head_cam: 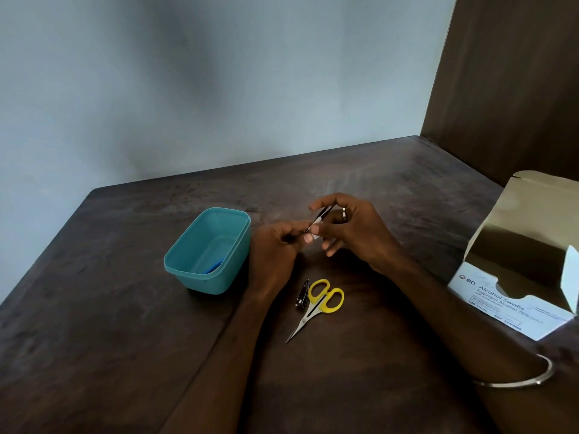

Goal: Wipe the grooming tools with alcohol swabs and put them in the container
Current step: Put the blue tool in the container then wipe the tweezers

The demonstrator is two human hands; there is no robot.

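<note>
Both hands are busy above the table (pixel 125 308): right hand (pixel 354 230) pinches a thin dark tool (pixel 322 214), probably tweezers, at its top end, left hand (pixel 279 245) rubs a white swab (pixel 315 232) on its lower end. It slants from upper right to lower left. Something blue (pixel 214 267) already sits in the teal container (pixel 206 250); scissors (pixel 316 303) and nail clipper (pixel 302 294) look unwiped, so roughly halfway I'd guess.

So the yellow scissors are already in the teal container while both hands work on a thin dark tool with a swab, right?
Not quite. The head view shows the yellow scissors lying on the table next to the nail clipper, outside the teal container. The rest holds: the left hand and right hand hold a thin dark tool with a white swab on it.
</note>
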